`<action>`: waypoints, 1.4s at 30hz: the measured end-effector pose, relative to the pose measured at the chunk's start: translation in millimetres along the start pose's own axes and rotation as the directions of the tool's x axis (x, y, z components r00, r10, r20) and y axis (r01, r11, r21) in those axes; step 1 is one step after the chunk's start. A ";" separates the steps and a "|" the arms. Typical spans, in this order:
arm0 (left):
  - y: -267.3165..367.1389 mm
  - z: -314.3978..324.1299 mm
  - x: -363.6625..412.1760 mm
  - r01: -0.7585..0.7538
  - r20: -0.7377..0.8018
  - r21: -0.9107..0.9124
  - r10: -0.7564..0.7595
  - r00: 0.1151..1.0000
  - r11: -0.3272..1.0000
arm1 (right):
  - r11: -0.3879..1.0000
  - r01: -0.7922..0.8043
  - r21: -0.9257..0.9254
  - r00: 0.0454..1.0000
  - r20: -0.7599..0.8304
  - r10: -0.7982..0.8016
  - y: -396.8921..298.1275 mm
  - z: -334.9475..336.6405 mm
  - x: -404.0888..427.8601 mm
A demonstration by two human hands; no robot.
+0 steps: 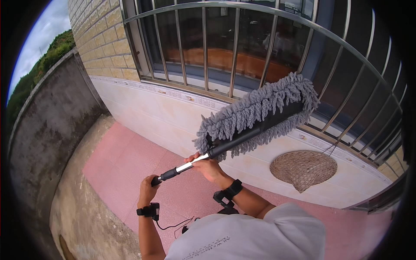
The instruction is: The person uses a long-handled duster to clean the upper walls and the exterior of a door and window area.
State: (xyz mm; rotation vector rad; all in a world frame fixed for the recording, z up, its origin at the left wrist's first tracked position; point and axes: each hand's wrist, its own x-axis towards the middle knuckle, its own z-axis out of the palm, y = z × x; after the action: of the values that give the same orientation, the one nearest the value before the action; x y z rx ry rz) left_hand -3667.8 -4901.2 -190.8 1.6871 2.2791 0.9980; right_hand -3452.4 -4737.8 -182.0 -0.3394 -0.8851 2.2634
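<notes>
A long duster with a grey microfibre chenille head (250,110) is held slantwise in front of me, its far end overlapping the barred window. My left hand (148,188) is closed around the black end of its telescopic handle (169,174). Higher up, near the head, my right hand (208,168) grips the shiny metal tube from beneath. The black plastic frame (260,125) of the head faces me, with the grey strands around it. Whether the strands touch the metal bars cannot be told.
Stainless steel window bars (235,52) bulge out from the tiled wall (156,120). A woven conical hat (304,169) hangs below them at right. Pink floor tiles (130,162) meet rough concrete (81,208) and a concrete boundary wall (48,97) at left. A cable (172,226) runs from my left wrist device.
</notes>
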 end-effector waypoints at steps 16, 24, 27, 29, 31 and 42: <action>-27.3 -3.8 82.7 -0.072 -0.059 -0.170 0.063 0.996 0.983 | 0.869 0.452 -0.203 0.890 0.162 -0.425 -29.2 51.0 78.3; -7.3 13.9 223.1 -0.233 0.020 -0.261 0.246 0.969 0.937 | 0.701 0.679 -0.219 0.729 0.085 -0.679 -103.8 52.3 141.3; -21.3 22.4 252.1 -0.255 0.041 -0.269 0.275 0.960 0.929 | 0.664 0.699 -0.267 0.704 0.090 -0.705 -108.7 55.3 171.4; -34.0 26.5 267.1 -0.236 0.054 -0.311 0.265 0.963 0.921 | 0.627 0.699 -0.344 0.697 0.132 -0.705 -108.8 61.0 194.9; -49.8 29.1 279.0 -0.200 0.078 -0.314 0.236 0.969 0.928 | 0.625 0.683 -0.378 0.714 0.167 -0.680 -105.8 69.6 218.4; -129.8 40.7 308.9 0.046 0.113 -0.361 -0.006 0.994 0.932 | 0.548 0.526 -0.650 0.851 0.390 -0.352 -63.2 118.0 371.6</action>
State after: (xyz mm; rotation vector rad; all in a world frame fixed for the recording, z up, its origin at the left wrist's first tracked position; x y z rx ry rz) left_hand -3865.1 -4628.3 -214.1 1.5111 1.8982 1.2001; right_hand -3749.3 -4512.3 -51.5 -0.1780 -1.7908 1.3778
